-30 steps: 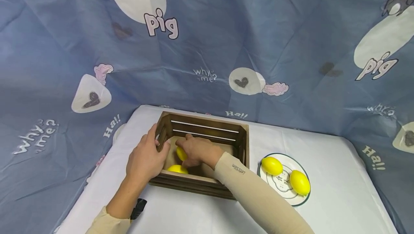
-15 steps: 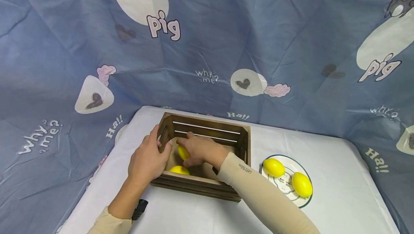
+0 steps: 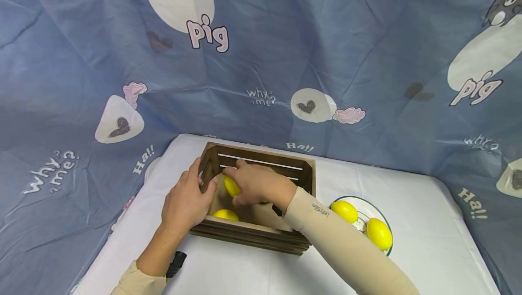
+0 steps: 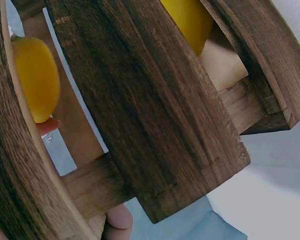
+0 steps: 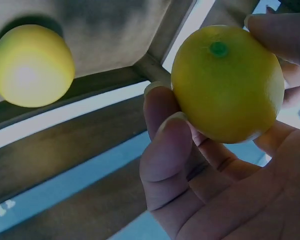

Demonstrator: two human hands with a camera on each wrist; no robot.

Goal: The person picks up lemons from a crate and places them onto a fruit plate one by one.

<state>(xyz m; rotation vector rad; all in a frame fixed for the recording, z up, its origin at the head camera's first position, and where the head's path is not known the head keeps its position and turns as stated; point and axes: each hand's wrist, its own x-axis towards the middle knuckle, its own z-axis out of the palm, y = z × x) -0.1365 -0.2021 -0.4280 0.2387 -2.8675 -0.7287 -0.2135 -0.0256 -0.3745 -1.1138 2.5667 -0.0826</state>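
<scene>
A brown slatted wooden crate (image 3: 253, 240) stands on the white-covered table. My left hand (image 3: 185, 200) grips its left end, thumb over the top edge; the left wrist view shows the slats (image 4: 150, 110) up close. Reaching inside the crate, my right hand (image 3: 261, 184) holds a yellow lemon (image 5: 227, 85) between thumb and fingers, its green tip facing the right wrist camera. A second lemon (image 3: 226, 215) lies in the crate's front left corner. Under the right palm a sliver of yellow shows, mostly hidden by the hand.
To the right of the crate, a white plate with a dark green rim (image 3: 363, 200) carries two lemons (image 3: 379, 234), partly overlapped by the right sleeve. A blue patterned cloth (image 3: 244, 59) hangs behind the table (image 3: 416, 222).
My right hand has risen a little and shifted slightly right, lifting the lemon with it. The left hand keeps its place on the crate.
</scene>
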